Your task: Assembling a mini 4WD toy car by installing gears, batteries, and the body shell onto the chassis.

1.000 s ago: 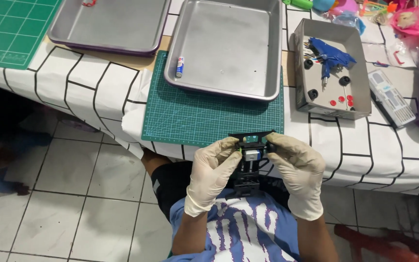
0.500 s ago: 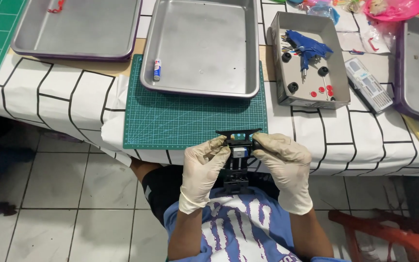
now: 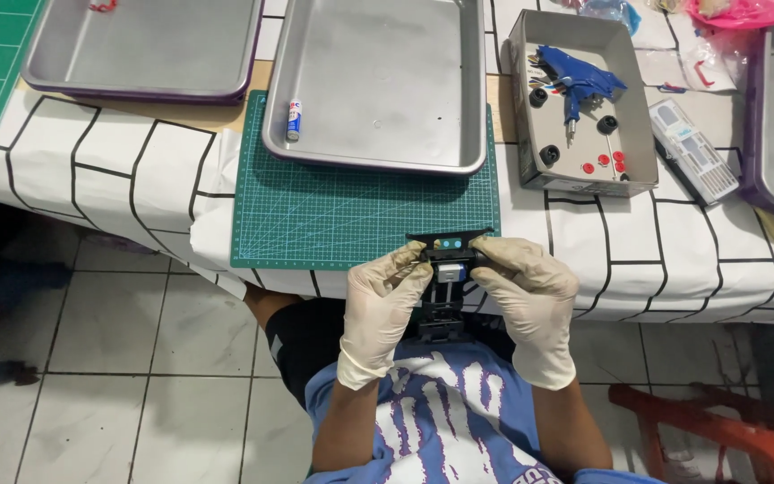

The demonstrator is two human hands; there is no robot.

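Both gloved hands, left hand (image 3: 385, 300) and right hand (image 3: 530, 296), keep grasping the small black chassis (image 3: 448, 269), unchanged, just below the green cutting mat (image 3: 360, 211).

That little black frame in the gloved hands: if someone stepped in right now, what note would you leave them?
Left hand and right hand, both gloved, grip the small black frame from either side, held over the lap at the table edge, just below the green cutting mat.
The metal tray on the mat holds only a small battery.
The grey box to the right holds a blue part, black wheels and red bits.
Done: a metal block sits in the frame.
Left: the box parts are untouched.
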